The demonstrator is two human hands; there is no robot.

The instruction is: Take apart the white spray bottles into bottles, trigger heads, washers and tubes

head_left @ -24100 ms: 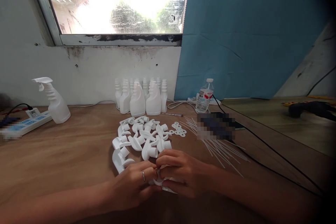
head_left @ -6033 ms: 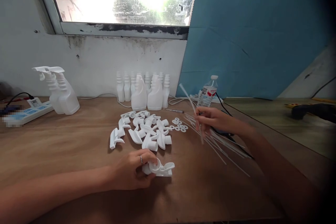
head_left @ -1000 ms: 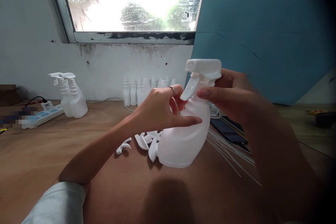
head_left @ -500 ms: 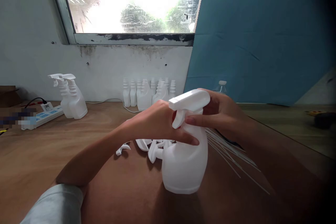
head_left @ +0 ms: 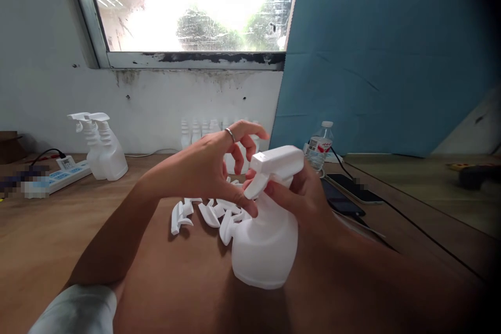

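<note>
A white spray bottle (head_left: 261, 253) stands tilted on the wooden table (head_left: 58, 229), close in front of me. Its white trigger head (head_left: 278, 160) sits on the neck and points left. My right hand (head_left: 303, 195) wraps the neck just under the head, from the right side. My left hand (head_left: 209, 167), with a ring on one finger, arches over the trigger from the left. Its thumb presses the collar below the trigger and its fingers curl beside the head.
Loose trigger heads (head_left: 203, 214) lie behind the bottle. Empty bottles (head_left: 199, 128) line the wall. Two capped spray bottles (head_left: 99, 146) and a power strip (head_left: 50, 177) are at the left. A water bottle (head_left: 319, 145), two phones (head_left: 354, 188) and a cable lie to the right.
The bottle came down from the air and now rests tilted on the table. My right hand slid from the head to the neck. My left fingers lifted and curled.
</note>
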